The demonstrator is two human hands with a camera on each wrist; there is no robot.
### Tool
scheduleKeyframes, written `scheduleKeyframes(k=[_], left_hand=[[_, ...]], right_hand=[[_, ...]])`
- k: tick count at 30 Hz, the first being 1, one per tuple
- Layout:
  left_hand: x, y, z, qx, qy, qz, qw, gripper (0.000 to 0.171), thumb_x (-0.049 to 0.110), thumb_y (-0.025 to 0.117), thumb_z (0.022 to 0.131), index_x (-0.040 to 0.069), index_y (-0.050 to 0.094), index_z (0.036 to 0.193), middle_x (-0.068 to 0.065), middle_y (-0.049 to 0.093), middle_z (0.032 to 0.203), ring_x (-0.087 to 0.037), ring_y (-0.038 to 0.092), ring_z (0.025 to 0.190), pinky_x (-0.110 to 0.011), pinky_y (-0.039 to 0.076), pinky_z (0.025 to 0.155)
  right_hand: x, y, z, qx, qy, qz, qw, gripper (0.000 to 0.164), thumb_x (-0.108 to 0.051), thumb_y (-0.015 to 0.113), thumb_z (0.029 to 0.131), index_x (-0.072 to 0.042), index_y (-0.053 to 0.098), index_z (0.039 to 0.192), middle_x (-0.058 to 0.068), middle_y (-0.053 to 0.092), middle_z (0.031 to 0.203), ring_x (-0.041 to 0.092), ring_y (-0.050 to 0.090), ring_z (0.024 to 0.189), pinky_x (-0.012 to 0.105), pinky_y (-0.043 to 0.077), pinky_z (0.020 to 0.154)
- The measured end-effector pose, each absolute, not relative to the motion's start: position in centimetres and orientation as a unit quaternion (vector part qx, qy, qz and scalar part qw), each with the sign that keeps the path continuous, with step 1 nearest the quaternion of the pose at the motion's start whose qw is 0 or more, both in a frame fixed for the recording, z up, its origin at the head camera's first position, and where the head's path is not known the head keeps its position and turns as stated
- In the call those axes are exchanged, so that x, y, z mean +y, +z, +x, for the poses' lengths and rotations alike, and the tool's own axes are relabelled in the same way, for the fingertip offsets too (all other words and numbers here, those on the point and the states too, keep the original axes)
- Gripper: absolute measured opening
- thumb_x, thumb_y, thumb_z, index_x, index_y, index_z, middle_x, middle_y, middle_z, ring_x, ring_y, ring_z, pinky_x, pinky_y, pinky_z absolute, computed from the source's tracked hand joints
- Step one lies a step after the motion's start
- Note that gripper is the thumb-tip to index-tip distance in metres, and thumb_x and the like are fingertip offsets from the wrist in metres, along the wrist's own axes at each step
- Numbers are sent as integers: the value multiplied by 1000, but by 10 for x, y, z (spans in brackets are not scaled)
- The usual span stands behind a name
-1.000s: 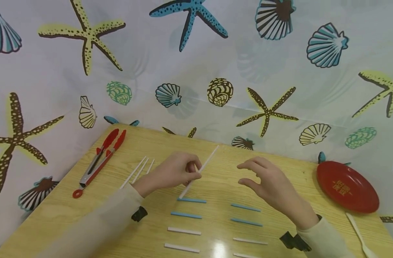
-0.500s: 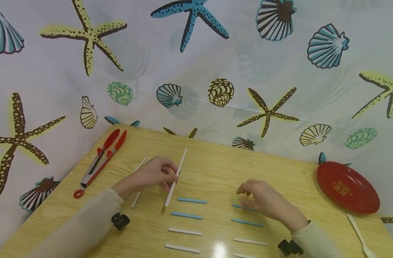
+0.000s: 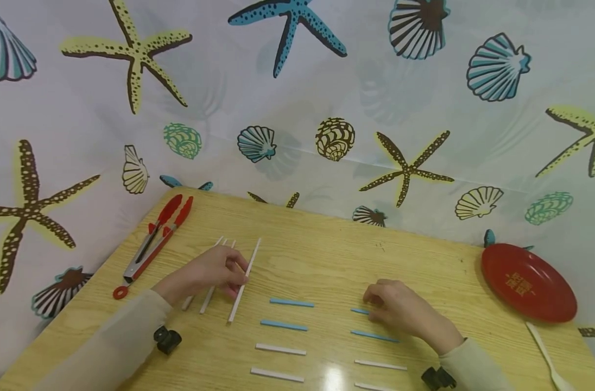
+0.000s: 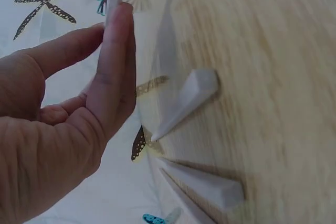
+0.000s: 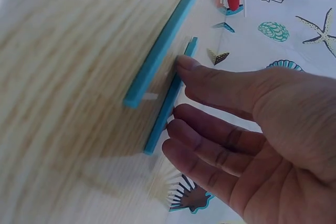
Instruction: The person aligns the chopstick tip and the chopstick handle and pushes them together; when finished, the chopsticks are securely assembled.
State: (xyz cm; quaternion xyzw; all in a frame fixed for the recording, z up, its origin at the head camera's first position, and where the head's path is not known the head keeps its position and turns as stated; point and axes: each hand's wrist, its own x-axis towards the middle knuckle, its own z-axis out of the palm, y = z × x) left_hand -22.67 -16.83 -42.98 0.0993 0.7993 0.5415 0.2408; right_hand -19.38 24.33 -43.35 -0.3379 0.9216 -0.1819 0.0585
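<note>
Okay so I've got my left hand [image 3: 218, 269] pinching a white stick [image 3: 252, 259] at seven o'clock, probably the laying-out step, so next calls for lowering it gently, while my right hand [image 3: 400, 310] meets a blue stick [image 5: 171, 96] near five, can't tell if gripped.

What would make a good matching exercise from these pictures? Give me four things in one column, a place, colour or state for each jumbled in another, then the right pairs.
Column one
1. Left hand
2. Right hand
3. Tongs
4. Plate

Column two
A. Red, with gold lettering in the middle
B. At a blue stick that lies on the table
C. Lying near the table's left edge
D. Pinching a white chopstick

Right pairs
1-D, 2-B, 3-C, 4-A
</note>
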Motion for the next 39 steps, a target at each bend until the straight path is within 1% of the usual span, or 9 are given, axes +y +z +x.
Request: scheduleKeyframes(k=[6,13,16,21,28,31,33,36,39], left_hand=[[-166,-430,-225,847,482,64,217,26,-8,68,88,-10,55,110,-16,62,79,-23,64,63,-37,59,58],[-162,-428,-228,901,389,91,171,28,-5,70,87,-11,56,111,-11,63,67,-22,65,52,-33,56,51],[-161,-426,-228,915,358,97,158,29,-5,70,86,-13,55,110,-9,63,65,-21,65,51,-32,55,51],[-160,-425,-227,930,324,100,142,29,-8,72,83,-16,56,107,-10,62,65,-19,65,50,-28,54,47],[-161,-427,-230,953,258,121,99,19,-6,73,80,-10,59,92,-10,57,74,-13,58,47,-24,48,44],[-158,-422,-226,959,237,142,64,19,-4,74,80,-7,57,85,-10,54,72,-16,53,55,-28,48,50],[-151,-416,-222,961,223,158,37,20,-1,76,81,-7,57,84,-12,57,75,-19,53,61,-32,49,56],[-137,-408,-216,961,208,184,6,22,4,78,84,-9,60,90,-18,63,83,-21,56,69,-37,52,66],[-119,-409,-215,956,209,207,-2,20,9,78,86,-5,65,89,-13,66,85,-16,58,69,-34,52,65]], right_hand=[[244,-436,-193,923,-174,-340,49,19,-13,80,84,-9,69,99,-3,58,88,12,55,77,31,50,67],[243,-439,-192,921,-180,-343,47,10,-9,77,87,-12,69,92,-5,57,86,8,53,76,28,50,66],[243,-440,-193,918,-185,-348,50,11,-6,76,87,-13,68,87,-7,57,85,6,52,74,26,49,65],[243,-441,-193,916,-185,-354,45,13,-4,76,86,-14,68,85,-7,57,84,5,51,72,25,49,63],[243,-440,-193,915,-182,-359,38,14,-2,76,86,-13,68,86,-7,59,83,5,53,73,25,49,64],[243,-440,-193,914,-184,-358,39,13,-2,76,86,-13,69,86,-7,60,84,5,54,73,25,50,64],[243,-440,-192,914,-186,-359,38,13,-2,76,86,-12,69,86,-7,61,84,5,55,73,25,50,64],[243,-440,-192,912,-186,-364,33,13,-1,76,85,-12,69,86,-6,61,83,5,55,74,25,51,64],[243,-440,-192,909,-187,-371,25,14,0,76,85,-12,68,85,-5,61,83,5,56,74,25,51,65]])
